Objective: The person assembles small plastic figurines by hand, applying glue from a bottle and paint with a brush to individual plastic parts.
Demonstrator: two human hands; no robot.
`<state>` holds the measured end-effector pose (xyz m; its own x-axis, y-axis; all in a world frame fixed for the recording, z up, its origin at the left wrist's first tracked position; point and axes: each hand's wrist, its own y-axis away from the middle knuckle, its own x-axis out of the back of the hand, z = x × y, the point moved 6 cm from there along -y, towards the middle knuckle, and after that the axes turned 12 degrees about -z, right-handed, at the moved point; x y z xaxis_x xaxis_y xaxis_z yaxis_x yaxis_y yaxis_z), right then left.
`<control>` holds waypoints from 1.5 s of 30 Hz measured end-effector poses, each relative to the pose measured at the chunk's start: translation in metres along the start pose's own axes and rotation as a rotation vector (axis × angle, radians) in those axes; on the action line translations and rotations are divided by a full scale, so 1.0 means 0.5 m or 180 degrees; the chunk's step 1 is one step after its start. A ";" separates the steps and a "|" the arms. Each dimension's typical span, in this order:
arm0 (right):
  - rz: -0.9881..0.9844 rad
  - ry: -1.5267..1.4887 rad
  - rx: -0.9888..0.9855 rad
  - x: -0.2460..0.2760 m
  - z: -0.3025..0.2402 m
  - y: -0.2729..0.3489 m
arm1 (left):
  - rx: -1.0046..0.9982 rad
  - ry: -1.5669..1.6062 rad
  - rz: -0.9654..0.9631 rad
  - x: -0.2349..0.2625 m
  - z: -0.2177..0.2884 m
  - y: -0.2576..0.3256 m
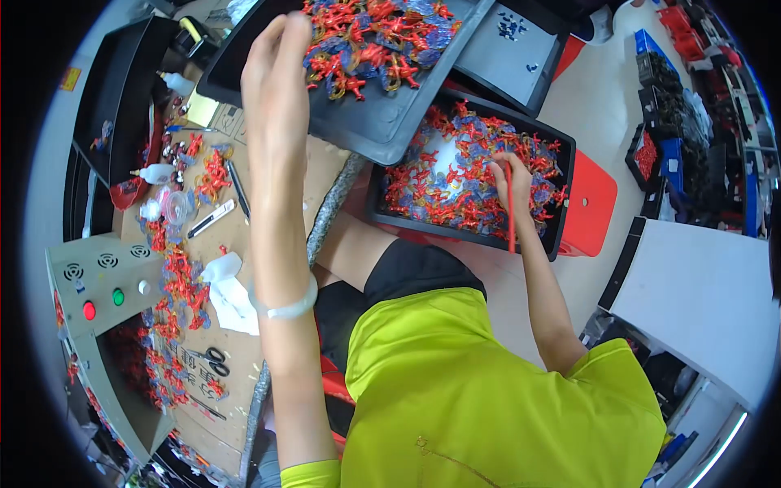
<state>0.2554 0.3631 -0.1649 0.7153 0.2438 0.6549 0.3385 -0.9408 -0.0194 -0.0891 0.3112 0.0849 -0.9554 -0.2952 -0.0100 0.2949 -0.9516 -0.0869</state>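
My right hand [514, 185] is over a black bin [561, 203] of small red, blue and amber plastic figures [480, 146]. Its fingers are closed around a thin red stick [511, 220], which could be a pen or a brush; its kind does not show clearly. My left hand [278, 69] is raised at the left edge of a grey-black tray [370, 134], beside a heap of similar red figures [378, 45]. Its fingers are bent and slightly blurred, and the hand hides whatever may be between them. A pale bangle [289, 307] circles my left wrist.
A cardboard-covered bench [281, 175] on the left carries squeeze bottles [221, 267], a box cutter [211, 218], scissors [216, 362] and many figures. A grey machine with coloured buttons [106, 281] stands there. A red stool [592, 203] is under the bin; a white cabinet [691, 293] stands right.
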 end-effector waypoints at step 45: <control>-0.2282 -0.1623 0.3061 -0.097 -0.691 0.104 | 0.0369 0.2627 0.0620 -0.003 -0.084 0.444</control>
<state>0.0271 0.2212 0.0633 0.2722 0.8795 0.3904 0.8870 -0.0721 -0.4561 -0.0227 0.1041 0.0238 -0.5799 -0.3400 -0.7403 0.4118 -0.9064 0.0938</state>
